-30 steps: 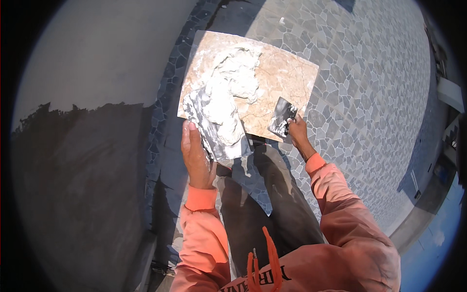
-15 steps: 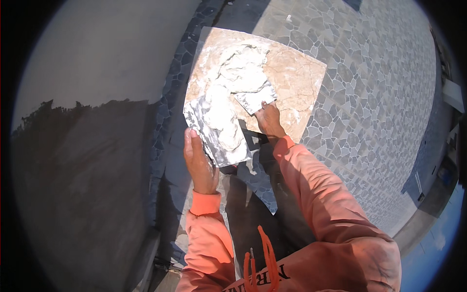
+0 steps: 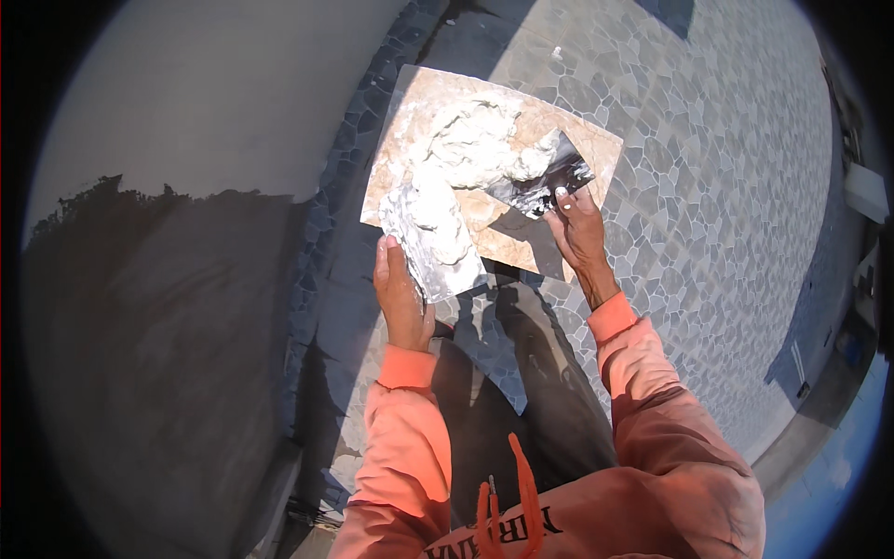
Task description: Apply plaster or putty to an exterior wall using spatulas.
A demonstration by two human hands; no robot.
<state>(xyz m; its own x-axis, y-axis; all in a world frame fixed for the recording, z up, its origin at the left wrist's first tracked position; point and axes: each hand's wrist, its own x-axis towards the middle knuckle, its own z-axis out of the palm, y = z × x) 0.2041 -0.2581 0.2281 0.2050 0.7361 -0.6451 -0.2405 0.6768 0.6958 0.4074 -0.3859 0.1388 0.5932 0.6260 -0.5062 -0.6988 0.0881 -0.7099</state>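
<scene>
My left hand (image 3: 402, 298) is closed round the near left edge of a flat metal plate (image 3: 402, 216). A thick lump of white putty (image 3: 442, 228) lies on that plate. My right hand (image 3: 582, 235) grips a wide scraper (image 3: 566, 175), thumb on top; its face looks dark and is smeared with white. Some putty clings to the scraper's left side. Beneath both tools is a square, beige marbled tile (image 3: 410, 104), which bears a larger heap of white putty (image 3: 473, 140). What supports the tile is hidden.
A smooth wall (image 3: 205, 112) rises on the left, pale above and dark below with a ragged border. Stone-patterned paving (image 3: 698, 186) spreads to the right. My legs (image 3: 549, 345) are below the tile's near edge.
My right hand has moved right with the scraper, which has turned so that a dark face shows. The plate in my left hand has shifted slightly right and away from me.
</scene>
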